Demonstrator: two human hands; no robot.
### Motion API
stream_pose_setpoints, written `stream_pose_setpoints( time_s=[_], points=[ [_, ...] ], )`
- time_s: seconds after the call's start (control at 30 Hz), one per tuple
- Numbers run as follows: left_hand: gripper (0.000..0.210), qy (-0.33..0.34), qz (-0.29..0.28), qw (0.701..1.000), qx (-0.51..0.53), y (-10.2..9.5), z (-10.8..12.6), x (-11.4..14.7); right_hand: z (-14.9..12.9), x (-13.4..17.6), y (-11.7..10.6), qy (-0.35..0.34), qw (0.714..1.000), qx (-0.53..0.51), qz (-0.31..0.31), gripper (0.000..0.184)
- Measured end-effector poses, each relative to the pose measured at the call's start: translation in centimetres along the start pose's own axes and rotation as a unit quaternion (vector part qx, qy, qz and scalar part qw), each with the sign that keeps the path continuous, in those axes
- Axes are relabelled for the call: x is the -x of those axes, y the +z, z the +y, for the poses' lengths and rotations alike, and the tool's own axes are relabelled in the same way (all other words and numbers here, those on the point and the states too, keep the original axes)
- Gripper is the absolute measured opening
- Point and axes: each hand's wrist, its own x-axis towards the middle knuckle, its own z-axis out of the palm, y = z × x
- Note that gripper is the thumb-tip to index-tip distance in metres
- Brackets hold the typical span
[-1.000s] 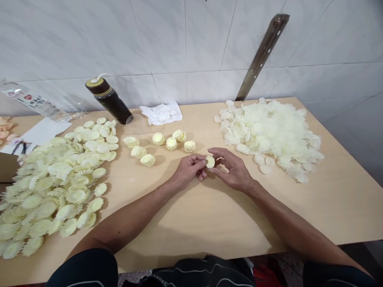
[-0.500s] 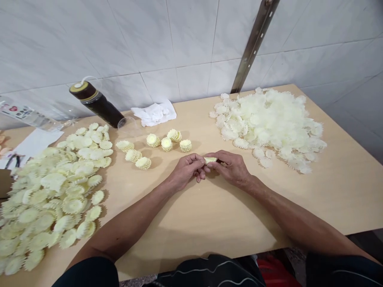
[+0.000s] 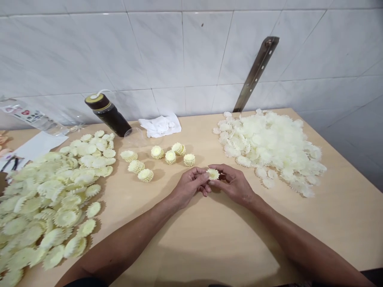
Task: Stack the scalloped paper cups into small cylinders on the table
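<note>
Between my two hands is a pale yellow, flower-shaped disc (image 3: 213, 174) with a toothed rim, its round face turned up toward me. The fingers of my left hand (image 3: 191, 184) pinch its left edge. My right hand (image 3: 234, 184) grips the other side between thumb and forefinger. Just beyond my left hand stand several small stacks of such discs, among them a nearby stack (image 3: 189, 160) and another stack (image 3: 145, 175). Whether the held piece is one disc or several pressed together cannot be made out.
Loose yellow discs (image 3: 66, 199) are heaped at left, and paler, thinner discs (image 3: 269, 143) at right. Along the tiled wall are a dark bottle (image 3: 112, 117), a clear plastic lid (image 3: 133, 136), crumpled tissue (image 3: 160, 125) and a plastic bag (image 3: 36, 117). A metal rail (image 3: 255, 75) is fixed to the wall.
The disc has tilted from nearly edge-on to showing its toothed round face. Both hands still hold it. The camera view has tipped upward, so everything sits lower in the picture.
</note>
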Motion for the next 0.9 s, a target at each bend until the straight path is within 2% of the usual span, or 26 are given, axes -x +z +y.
stream_pose_setpoints(
  time_s=[0.2, 0.33, 0.43, 0.53, 0.67, 0.8, 0.9],
  points=[
    [0.053, -0.019, -0.044, 0.999, -0.021, -0.5, -0.2, -0.2, -0.9, 0.9, -0.4, -0.036, 0.999, -0.01, -0.026, 0.042],
    [0.052, -0.038, -0.052, 0.998, -0.018, -0.4, 0.1, -0.1, -1.2, 1.3, -0.2, -0.021, 0.998, -0.058, 0.007, 0.045],
    [0.051, -0.046, -0.058, 0.997, -0.024, -0.2, 0.3, 0.0, -1.2, 1.3, 0.0, -0.043, 0.998, -0.028, 0.027, 0.033],
    [0.048, -0.067, -0.073, 0.995, -0.015, 0.1, 0.3, 0.2, -1.1, 1.3, 0.2, -0.076, 0.996, 0.005, 0.044, 0.035],
    [0.039, -0.107, -0.034, 0.993, 0.043, 0.8, 0.1, 0.7, -1.1, 1.6, 0.6, -0.121, 0.991, 0.044, 0.044, 0.043],
    [0.028, -0.116, 0.01, 0.99, 0.075, 1.5, -0.1, 1.1, -1.2, 1.8, 0.8, -0.151, 0.984, 0.084, 0.042, 0.053],
    [0.026, -0.111, 0.012, 0.991, 0.074, 1.6, -0.1, 1.2, -1.4, 1.8, 1.0, -0.173, 0.976, 0.111, 0.065, 0.048]
  ],
)
